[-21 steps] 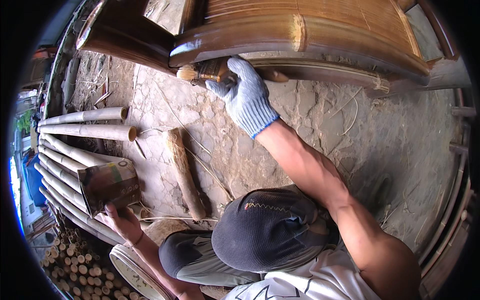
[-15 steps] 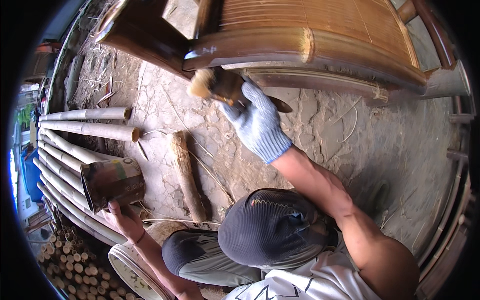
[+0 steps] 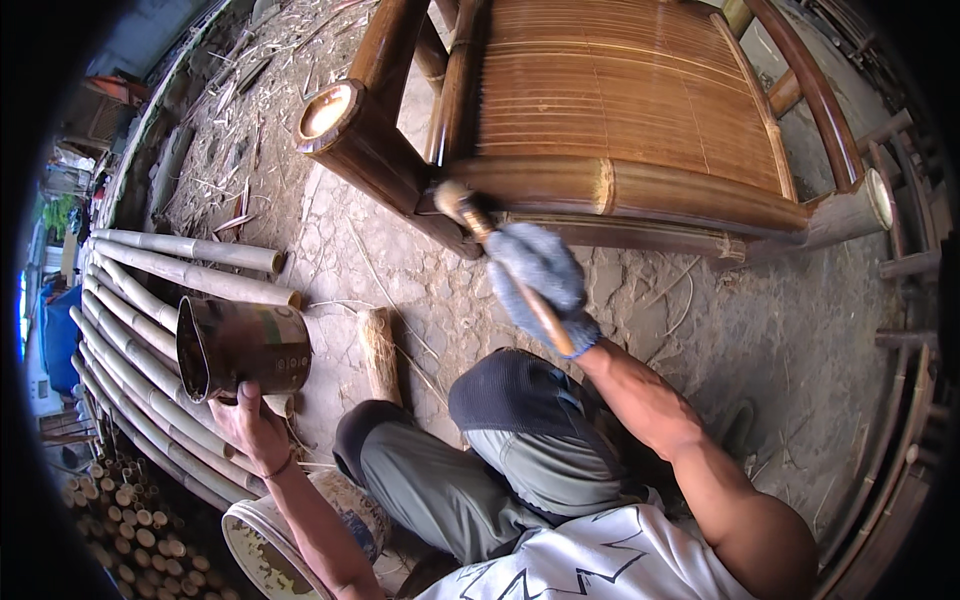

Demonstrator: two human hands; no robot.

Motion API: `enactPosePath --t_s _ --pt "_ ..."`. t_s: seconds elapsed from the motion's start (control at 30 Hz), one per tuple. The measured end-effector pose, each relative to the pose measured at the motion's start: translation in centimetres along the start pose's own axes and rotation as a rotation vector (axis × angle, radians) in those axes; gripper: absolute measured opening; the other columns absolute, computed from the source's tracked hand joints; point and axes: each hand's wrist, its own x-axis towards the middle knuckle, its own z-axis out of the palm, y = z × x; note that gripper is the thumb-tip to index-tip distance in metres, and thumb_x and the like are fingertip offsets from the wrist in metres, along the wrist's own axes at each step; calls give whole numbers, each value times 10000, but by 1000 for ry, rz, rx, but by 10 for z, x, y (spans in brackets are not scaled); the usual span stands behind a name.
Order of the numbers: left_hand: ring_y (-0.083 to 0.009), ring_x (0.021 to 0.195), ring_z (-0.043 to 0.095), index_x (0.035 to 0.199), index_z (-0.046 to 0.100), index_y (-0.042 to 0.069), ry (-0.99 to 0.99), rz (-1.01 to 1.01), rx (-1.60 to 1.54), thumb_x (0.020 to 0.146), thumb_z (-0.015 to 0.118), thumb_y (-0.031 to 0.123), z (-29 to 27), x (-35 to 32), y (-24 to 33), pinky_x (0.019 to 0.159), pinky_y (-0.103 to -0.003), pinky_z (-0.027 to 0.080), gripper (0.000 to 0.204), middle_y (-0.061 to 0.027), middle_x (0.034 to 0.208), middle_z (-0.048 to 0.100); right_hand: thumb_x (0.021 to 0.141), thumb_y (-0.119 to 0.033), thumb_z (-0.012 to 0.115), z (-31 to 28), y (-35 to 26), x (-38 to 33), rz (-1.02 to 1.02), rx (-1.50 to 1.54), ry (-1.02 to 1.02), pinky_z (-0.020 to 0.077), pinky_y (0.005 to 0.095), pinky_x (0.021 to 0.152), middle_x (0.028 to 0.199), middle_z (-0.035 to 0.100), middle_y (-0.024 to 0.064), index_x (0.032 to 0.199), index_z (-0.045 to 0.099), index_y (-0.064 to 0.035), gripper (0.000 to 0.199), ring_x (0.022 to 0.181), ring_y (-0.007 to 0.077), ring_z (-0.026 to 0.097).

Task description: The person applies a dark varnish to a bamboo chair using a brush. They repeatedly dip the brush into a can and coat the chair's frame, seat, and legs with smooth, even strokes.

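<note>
Gripped in my right hand, which wears a grey-white knit glove, is a paintbrush with a long wooden handle. Its pale bristles are at the front left corner of a glossy brown bamboo bench, by the front rail; whether they touch it I cannot tell. The bench has a slatted seat and a thick bamboo post at its left. My bare left hand holds up a dark-stained can from below, tilted with its mouth to the left. What is inside the can is too dark to see.
Long bamboo poles lie at the left, above a stack of cut bamboo ends. A white bucket stands beside my left forearm. A short piece of wood lies on the cracked ground. Bamboo racks line the right side.
My right hand has turned the brush from sideways to pointing up at the bench corner. The view has shifted, bringing more of the bench in. My left hand still holds the can.
</note>
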Motion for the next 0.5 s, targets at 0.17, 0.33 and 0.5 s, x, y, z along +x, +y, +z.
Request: enactPosePath --t_s 0.17,0.33,0.5 --pt "-229 1158 541 1382 427 -31 -99 6 -40 752 863 316 19 15 -3 1022 -354 417 841 -121 1290 551 958 -189 642 -134 -19 -6 402 -325 -12 478 413 979 1217 597 153 1193 609 11 310 1123 262 585" --pt "-231 1158 540 1391 415 -31 -136 -20 -62 764 855 299 34 28 -6 1032 -355 411 834 -122 1285 555 1006 -141 563 -238 -15 22 415 -746 369 445 393 1009 1306 579 145 1242 627 2 284 1157 235 564" --pt "-231 1145 547 1373 438 -31 -161 10 -82 758 859 280 43 34 -7 1032 -360 410 808 -118 1271 565 921 -102 652 -137 -51 79 -13 -742 183 458 382 944 1007 622 75 1054 703 -94 143 1057 235 566"
